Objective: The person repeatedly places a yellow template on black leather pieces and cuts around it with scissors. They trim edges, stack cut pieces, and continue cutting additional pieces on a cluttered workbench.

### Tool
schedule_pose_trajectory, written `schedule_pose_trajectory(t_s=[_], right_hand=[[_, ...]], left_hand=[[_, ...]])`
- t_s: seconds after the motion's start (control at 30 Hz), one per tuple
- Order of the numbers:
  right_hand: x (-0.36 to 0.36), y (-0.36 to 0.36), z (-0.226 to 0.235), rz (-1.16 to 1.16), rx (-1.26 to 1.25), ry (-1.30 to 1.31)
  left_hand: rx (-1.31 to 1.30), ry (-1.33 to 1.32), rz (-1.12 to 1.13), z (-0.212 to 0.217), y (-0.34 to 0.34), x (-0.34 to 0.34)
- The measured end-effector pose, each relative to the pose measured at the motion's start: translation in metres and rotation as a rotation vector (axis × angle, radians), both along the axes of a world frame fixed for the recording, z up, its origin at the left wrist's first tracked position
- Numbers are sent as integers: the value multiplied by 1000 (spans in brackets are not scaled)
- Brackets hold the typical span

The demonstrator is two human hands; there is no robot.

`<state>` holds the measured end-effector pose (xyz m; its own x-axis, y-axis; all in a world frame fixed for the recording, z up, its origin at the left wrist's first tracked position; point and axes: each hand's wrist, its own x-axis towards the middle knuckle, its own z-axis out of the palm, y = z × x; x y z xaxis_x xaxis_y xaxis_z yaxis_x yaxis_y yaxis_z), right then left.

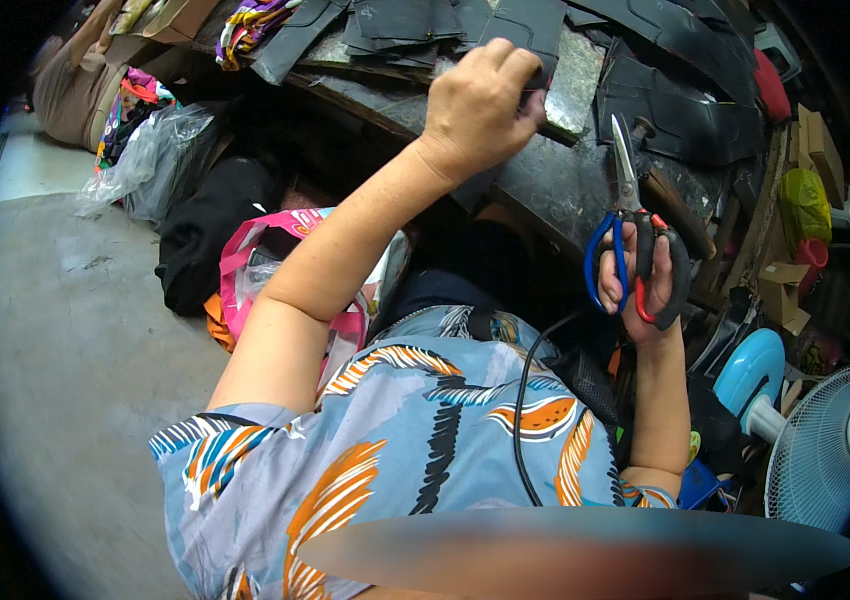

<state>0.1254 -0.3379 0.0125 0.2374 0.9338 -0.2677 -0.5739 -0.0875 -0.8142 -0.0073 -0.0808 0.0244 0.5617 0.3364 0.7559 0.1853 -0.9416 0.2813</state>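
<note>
My left hand (483,108) is raised over the work table, fingers curled closed beside dark flat sheet pieces (520,28). Whatever its fingertips hold, if anything, is hidden. Over at the right, my right hand (642,285) holds a pair of scissors (626,165) with blue handles, blades pointing up and away. Pliers (680,270) with red and black handles are in the same hand, next to the scissors. Just beyond lies what looks like a hammer (680,205) with a wooden handle. Between the sheets sits a grey speckled block (577,82).
More black sheet pieces (680,105) cover the table's far side. A pink bag (240,265), a black bundle (220,230) and a clear plastic bag (160,160) stand left. A fan (815,450), a cardboard box (783,295) and a yellow bag (805,205) crowd the right.
</note>
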Motion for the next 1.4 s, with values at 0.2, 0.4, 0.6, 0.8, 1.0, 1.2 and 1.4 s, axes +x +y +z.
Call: schedule_pose_trajectory(t_s=[0.2,0.4,0.6,0.8,1.0,1.2,1.4], right_hand=[[3,4,-2,40,2,-39],[-8,7,3,111,-22,-67],[-16,30,8,227,-93,-82],[-15,49,12,223,-115,-100],[-9,53,12,248,-48,-140],[-8,55,9,307,-27,-95],[-13,48,14,329,-48,-59]], left_hand=[[29,179,122,-20,-1,-2],[-8,184,82,-16,4,-3],[-389,187,-94,-4,11,-15],[-577,138,-208,-4,15,-23],[-580,114,-221,1,11,-25],[-472,138,-95,6,3,-26],[-448,76,-62,6,4,-28]])
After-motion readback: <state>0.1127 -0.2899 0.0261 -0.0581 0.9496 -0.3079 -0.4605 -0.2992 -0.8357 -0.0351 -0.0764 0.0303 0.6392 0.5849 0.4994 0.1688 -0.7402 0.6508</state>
